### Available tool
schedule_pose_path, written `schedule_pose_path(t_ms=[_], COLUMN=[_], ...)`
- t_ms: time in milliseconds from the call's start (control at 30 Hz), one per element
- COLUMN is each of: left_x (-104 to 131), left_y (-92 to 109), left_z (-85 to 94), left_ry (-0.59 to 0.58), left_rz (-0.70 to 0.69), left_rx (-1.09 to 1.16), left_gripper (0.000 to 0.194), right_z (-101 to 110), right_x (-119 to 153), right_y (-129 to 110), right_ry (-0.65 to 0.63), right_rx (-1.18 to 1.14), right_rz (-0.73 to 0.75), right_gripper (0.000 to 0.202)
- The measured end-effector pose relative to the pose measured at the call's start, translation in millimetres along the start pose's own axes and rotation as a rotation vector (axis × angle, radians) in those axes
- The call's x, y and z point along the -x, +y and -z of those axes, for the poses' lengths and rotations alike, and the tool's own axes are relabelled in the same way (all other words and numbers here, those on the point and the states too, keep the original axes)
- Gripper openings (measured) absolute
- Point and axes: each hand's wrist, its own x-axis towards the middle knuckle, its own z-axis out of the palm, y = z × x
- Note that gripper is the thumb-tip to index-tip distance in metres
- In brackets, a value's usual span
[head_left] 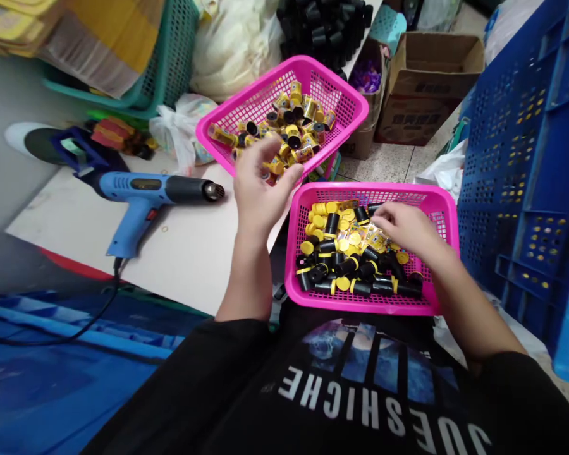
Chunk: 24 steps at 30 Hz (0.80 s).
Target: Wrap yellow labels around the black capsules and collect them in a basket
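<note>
My left hand (260,186) is raised over the near edge of the upper pink basket (355,107), its thumb and fingers apart with nothing between them. Yellow-wrapped canisters (305,148) fill that basket. In the lower pink basket (372,193) lie black canisters (332,223) with yellow lids, loose yellow caps (354,239) and shiny yellow labels (374,239). My right hand (401,227) reaches over the right side of this basket beside the labels, fingers bent together; what they hold, if anything, is too small to make out.
A blue heat gun (140,189) lies on the white table (194,253) at left, its cable trailing down. Black parts (317,31) are heaped at the back. Cardboard boxes (417,95) stand on the floor, and blue crates (497,145) rise at right.
</note>
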Motion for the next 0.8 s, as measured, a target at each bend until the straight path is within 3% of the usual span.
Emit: schedule_pose_path(t_ms=[67, 167, 233, 333, 467, 567, 633, 700, 800], left_x=[13.2, 39.4, 51.0, 56.4, 54.0, 55.0, 58.3, 62.4, 66.4], left_y=[-5.2, -5.4, -5.5, -8.4, -11.4, -8.0, -2.4, 4.2, 11.5], left_z=[-11.4, -39.9, -55.7, -65.7, -61.6, -59.4, -61.4, -65.2, -70.0], left_ry=[-0.128, -0.489, -0.691, -0.848, -0.839, -0.638, -0.511, -0.480, -0.461], left_rz=[0.069, 0.034, -0.059, -0.156, -0.127, -0.018, 0.038, 0.109, 0.312], left_rx=[0.007, -0.087, -0.198, -0.316, -0.213, -0.040, 0.140, 0.342, 0.586], left_gripper=[0.022, 0.021, 0.022, 0.019, 0.025, 0.024, 0.034, 0.038, 0.019], right_z=[-13.7, -41.9, -58.0, -66.5, -46.5, -21.2, -6.5, 3.1, 4.6], right_x=[-2.4, -4.8, -6.9, -10.9, -13.7, -10.7, -7.6, -5.3, -5.9], right_y=[-4.2, -18.2, -25.7, -23.6, -6.4, -1.6, -4.4, -10.0, -19.5], right_ry=[-0.065, -0.060, -0.102, -0.166, -0.200, -0.205, -0.193, -0.204, -0.197], right_rx=[0.276, 0.499, 0.563, 0.526, 0.434, 0.352, 0.278, 0.193, -0.021], right_rz=[-0.006, -0.006, -0.069, -0.121, -0.099, 0.057, 0.203, 0.314, 0.330], right_gripper=[0.020, 0.031, 0.038, 0.034, 0.030, 0.031, 0.029, 0.027, 0.030])
